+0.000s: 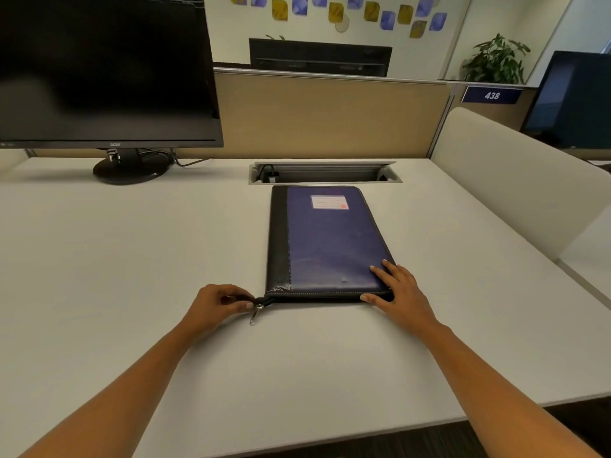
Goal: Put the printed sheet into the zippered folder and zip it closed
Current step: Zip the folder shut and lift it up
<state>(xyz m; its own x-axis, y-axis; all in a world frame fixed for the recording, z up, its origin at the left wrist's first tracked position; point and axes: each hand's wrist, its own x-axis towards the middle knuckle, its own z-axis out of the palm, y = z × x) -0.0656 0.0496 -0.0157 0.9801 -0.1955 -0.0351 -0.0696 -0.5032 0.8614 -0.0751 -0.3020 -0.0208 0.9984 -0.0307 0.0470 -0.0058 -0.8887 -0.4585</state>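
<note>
A blue zippered folder (327, 239) with a black spine and a white label lies flat and closed on the white desk (132, 259). My left hand (218, 305) pinches the zipper end at the folder's near left corner; a metal zipper pull (255, 315) dangles just below my fingertips. My right hand (398, 289) rests flat on the folder's near right corner, with the thumb against the front edge. No printed sheet shows anywhere in view.
A dark monitor (105, 71) on a round stand occupies the far left. An open cable tray (325, 173) sits just behind the folder. A beige partition (330, 117) backs the desk, and a low cream divider (515, 180) runs along the right.
</note>
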